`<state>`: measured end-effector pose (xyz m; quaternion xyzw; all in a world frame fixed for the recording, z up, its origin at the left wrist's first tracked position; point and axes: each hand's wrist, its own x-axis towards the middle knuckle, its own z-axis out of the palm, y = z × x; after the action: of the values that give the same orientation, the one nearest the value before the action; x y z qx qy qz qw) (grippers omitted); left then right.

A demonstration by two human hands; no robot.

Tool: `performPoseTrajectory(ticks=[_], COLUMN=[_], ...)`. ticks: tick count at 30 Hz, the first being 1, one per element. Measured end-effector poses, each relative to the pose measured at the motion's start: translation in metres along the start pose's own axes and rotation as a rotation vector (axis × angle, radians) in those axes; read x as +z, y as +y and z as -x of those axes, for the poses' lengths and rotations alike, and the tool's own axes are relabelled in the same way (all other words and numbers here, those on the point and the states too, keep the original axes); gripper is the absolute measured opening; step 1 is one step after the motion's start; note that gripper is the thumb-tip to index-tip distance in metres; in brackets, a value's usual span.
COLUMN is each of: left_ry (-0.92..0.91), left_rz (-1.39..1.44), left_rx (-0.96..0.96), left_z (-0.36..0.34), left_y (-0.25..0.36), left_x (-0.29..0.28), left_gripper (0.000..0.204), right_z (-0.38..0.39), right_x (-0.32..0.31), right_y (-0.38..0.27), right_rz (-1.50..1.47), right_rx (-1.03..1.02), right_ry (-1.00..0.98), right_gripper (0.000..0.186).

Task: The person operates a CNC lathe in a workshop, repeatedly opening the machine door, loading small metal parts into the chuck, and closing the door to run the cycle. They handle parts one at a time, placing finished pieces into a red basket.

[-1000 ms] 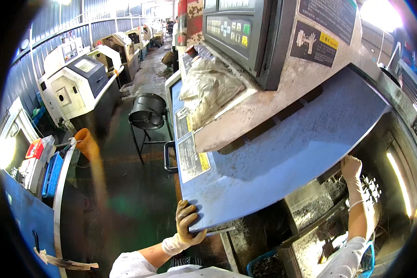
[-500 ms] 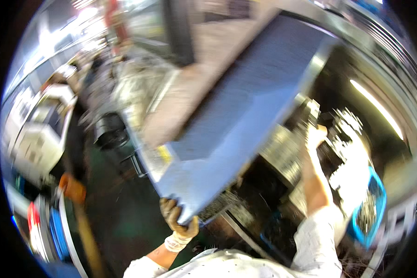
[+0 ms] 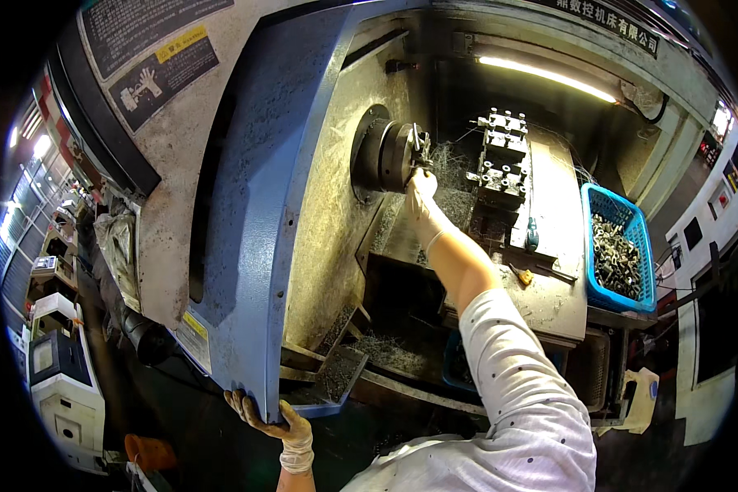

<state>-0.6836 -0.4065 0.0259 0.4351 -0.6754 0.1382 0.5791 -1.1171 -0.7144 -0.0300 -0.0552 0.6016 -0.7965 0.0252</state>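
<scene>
My gloved left hand point(image 3: 271, 425) grips the lower corner of the blue sliding door point(image 3: 254, 246) of a machine. My gloved right hand point(image 3: 422, 193) reaches inside to the round dark chuck point(image 3: 392, 160), its fingers closed at the front of the jaws; what they hold is hidden. Right of the chuck, a tool block point(image 3: 504, 156) with several bolts stands on a pale slide point(image 3: 553, 303), where a dark-handled tool point(image 3: 533, 234) and a small yellow-and-black item point(image 3: 523, 276) lie.
A blue basket point(image 3: 619, 246) of metal parts sits right of the slide. Metal chips point(image 3: 385, 353) cover the lower bed. A control cabinet point(image 3: 156, 74) is at upper left; other machines point(image 3: 61, 377) stand far left and right. An orange container point(image 3: 148, 451) is at lower left.
The view has swung right to face the machine's interior. My right hand has moved from the door edge in to the chuck; my left hand still grips the door's corner.
</scene>
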Motion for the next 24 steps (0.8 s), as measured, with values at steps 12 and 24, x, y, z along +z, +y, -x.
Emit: performPoseTrajectory(ticks=[12,24], left_ry=[0.077,0.026], left_rz=[0.001,-0.174], left_rx=[0.056,-0.018], left_z=[-0.005,-0.008], left_y=[0.003,0.019], left_x=[-0.004,0.002], left_gripper=[0.045,0.062], right_z=[0.138,-0.056], right_x=[-0.219,-0.512], right_y=[-0.169,-0.202], right_rz=[-0.452,0.616], right_rx=[0.708,-0.653], right_ry=[-0.793,-0.313], right_gripper=[0.005,0.039])
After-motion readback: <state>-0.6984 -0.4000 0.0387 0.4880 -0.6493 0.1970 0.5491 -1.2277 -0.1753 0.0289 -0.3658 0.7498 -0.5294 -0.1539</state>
